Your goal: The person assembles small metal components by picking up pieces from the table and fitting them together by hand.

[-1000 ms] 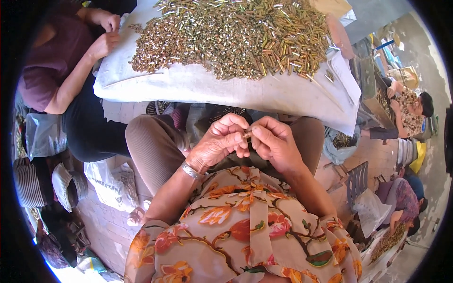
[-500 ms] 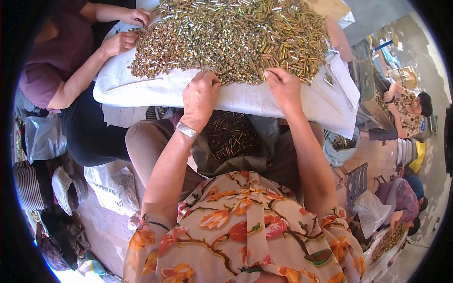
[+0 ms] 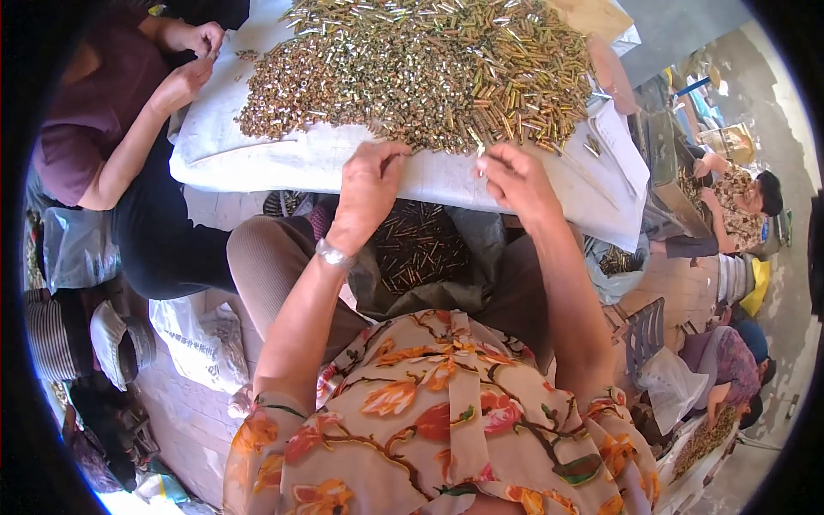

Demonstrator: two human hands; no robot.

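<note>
A heap of small brass-coloured metal parts covers the white-covered table (image 3: 249,172). Short ring-like pieces (image 3: 318,94) lie to its left, longer threaded-looking pins (image 3: 528,90) to its right. At the heap's near edge, my left hand (image 3: 369,184) has thumb and fingers drawn together toward the short pieces; what they hold, if anything, is too small to name. My right hand (image 3: 519,180) is closed in a pinch on a small brass-coloured metal pin (image 3: 480,149), just in front of the longer parts. Between my knees, below the table edge, an open dark bag holds many metal pins (image 3: 421,253).
At the left, a co-worker's hands (image 3: 193,73) are together over the table's far-left side. Thin sticks (image 3: 588,180) and papers (image 3: 618,146) lie on the right. A pale-blue bag of parts (image 3: 616,262) stands beside the table. White plastic bags (image 3: 202,348) sit on the brick floor.
My right hand has drawn back slightly toward me with a small metal pin. My left hand has shifted slightly right and nearer. The co-worker's hands have moved left, away from the heap.
</note>
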